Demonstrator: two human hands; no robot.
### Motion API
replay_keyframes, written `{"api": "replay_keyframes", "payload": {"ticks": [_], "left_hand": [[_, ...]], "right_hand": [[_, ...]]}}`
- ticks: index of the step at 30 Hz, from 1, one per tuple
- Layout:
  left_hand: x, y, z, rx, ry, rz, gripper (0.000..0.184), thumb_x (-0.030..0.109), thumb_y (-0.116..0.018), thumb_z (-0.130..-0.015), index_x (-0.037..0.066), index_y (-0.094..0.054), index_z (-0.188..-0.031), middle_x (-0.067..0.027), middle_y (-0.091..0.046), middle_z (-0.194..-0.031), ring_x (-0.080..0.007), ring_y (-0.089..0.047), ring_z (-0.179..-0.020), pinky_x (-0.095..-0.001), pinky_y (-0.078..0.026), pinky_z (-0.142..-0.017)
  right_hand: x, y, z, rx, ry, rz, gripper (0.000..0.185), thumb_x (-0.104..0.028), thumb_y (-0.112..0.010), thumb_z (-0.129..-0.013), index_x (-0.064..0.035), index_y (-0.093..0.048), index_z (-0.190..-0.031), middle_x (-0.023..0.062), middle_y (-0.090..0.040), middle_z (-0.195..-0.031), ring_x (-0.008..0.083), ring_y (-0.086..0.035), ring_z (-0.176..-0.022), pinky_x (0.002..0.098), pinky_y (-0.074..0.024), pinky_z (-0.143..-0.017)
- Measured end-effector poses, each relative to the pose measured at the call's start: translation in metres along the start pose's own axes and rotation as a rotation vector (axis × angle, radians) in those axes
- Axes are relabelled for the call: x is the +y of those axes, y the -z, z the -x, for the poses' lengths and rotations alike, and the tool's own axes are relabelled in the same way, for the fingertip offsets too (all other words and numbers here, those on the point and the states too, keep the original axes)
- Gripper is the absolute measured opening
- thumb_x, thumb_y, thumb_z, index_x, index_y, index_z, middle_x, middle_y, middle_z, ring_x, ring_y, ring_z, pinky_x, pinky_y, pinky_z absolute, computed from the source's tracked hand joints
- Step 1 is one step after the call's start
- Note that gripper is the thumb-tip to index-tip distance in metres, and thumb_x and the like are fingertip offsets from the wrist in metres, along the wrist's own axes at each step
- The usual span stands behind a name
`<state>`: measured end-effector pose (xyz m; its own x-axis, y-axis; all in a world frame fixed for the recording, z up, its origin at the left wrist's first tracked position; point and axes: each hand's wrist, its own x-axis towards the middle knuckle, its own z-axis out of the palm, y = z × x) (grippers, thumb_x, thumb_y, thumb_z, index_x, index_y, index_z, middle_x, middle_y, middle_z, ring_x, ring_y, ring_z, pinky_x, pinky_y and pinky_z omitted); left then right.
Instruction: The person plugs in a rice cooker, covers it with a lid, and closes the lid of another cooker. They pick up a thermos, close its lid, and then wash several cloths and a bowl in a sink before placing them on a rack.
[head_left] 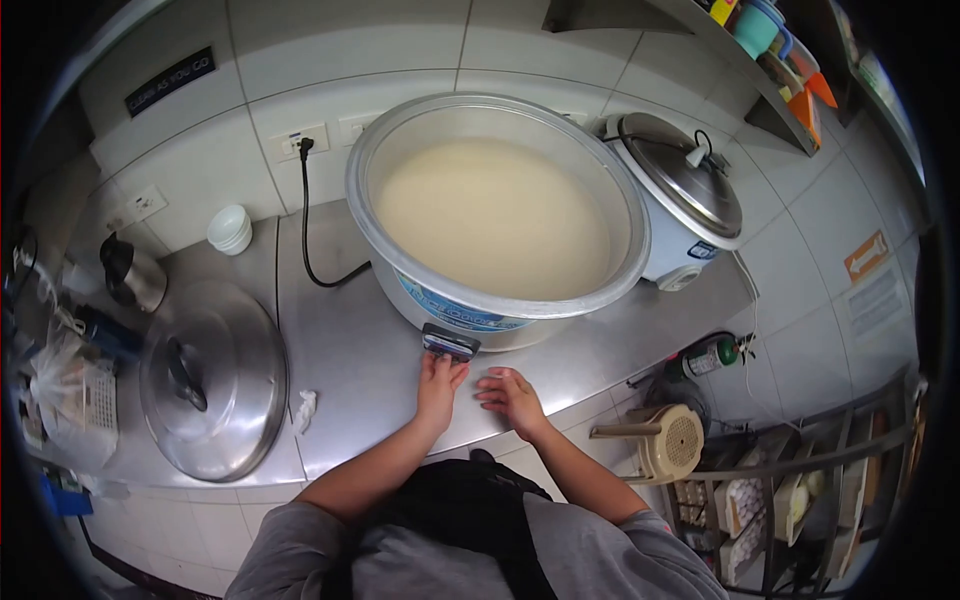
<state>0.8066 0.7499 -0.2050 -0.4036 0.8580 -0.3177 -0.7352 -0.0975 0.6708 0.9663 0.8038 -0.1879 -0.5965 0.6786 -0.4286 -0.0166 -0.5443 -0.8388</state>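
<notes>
A large rice cooker stands uncovered on the steel counter, with pale, cloudy contents inside its pot. My left hand is raised to the dark control panel low on the cooker's front, its fingertips touching the panel's lower edge. Just to the right, my right hand hovers over the counter's front edge, fingers slightly curled and apart, holding nothing. The big metal lid lies on the counter at the left, its black handle up.
A smaller lidded cooker stands right of the big one. Stacked white bowls, a crumpled tissue and a steel pitcher are on the counter. A black cord runs from the wall socket. A beige stool is below right.
</notes>
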Motion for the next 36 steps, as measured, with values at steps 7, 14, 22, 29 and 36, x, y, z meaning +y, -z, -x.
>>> {"api": "replay_keyframes", "payload": {"ticks": [7, 14, 22, 29, 36], "left_hand": [[0.000, -0.010, -0.001, 0.200, -0.077, 0.015, 0.018, 0.023, -0.042, -0.099, 0.008, -0.044, -0.107, -0.0064, -0.056, -0.096, -0.0159, -0.060, -0.081, -0.0323, -0.052, -0.079], [-0.007, -0.015, -0.008, 0.274, -0.159, -0.070, 0.020, 0.023, -0.043, -0.098, 0.006, -0.045, -0.110, -0.0080, -0.056, -0.097, -0.0152, -0.059, -0.081, -0.0317, -0.051, -0.080], [0.031, -0.008, 0.004, 0.162, 0.033, -0.366, 0.031, 0.021, -0.044, -0.097, 0.003, -0.041, -0.122, -0.0117, -0.057, -0.105, -0.0191, -0.061, -0.093, -0.0327, -0.052, -0.084], [0.224, 0.117, 0.049, 1.170, -1.054, -1.615, 0.058, 0.024, -0.072, -0.075, 0.008, -0.047, -0.124, -0.0226, -0.046, -0.128, -0.0397, -0.043, -0.115, -0.0493, -0.036, -0.094], [0.312, 0.268, 0.069, 1.358, -0.361, -1.669, 0.071, 0.029, -0.061, -0.084, 0.021, -0.025, -0.145, -0.0178, -0.055, -0.120, -0.0361, -0.054, -0.109, -0.0509, -0.042, -0.092]], "right_hand": [[0.001, 0.043, -0.021, -0.230, 0.104, 0.344, 0.026, -0.023, -0.042, -0.100, -0.0020, -0.057, -0.104, 0.0062, -0.062, -0.088, 0.0124, -0.060, -0.078, 0.0273, -0.0512, -0.075], [0.010, 0.047, -0.007, -0.246, 0.424, 0.753, 0.015, -0.013, -0.053, -0.094, -0.0015, -0.061, -0.097, 0.0074, -0.062, -0.083, 0.0122, -0.057, -0.071, 0.0251, -0.0478, -0.067], [0.022, 0.048, -0.013, -0.236, 0.550, 0.792, 0.010, -0.010, -0.057, -0.090, -0.0020, -0.063, -0.092, 0.0086, -0.062, -0.078, 0.0141, -0.059, -0.066, 0.0263, -0.0478, -0.062], [0.022, 0.040, -0.008, -0.137, 0.564, 0.810, 0.011, -0.009, -0.056, -0.089, -0.0012, -0.063, -0.091, 0.0081, -0.062, -0.078, 0.0144, -0.061, -0.065, 0.0270, -0.0491, -0.061], [0.020, 0.027, -0.003, -0.018, 0.645, 0.940, 0.009, -0.008, -0.057, -0.088, -0.0015, -0.063, -0.090, 0.0098, -0.062, -0.078, 0.0181, -0.060, -0.064, 0.0282, -0.0482, -0.059]]}}
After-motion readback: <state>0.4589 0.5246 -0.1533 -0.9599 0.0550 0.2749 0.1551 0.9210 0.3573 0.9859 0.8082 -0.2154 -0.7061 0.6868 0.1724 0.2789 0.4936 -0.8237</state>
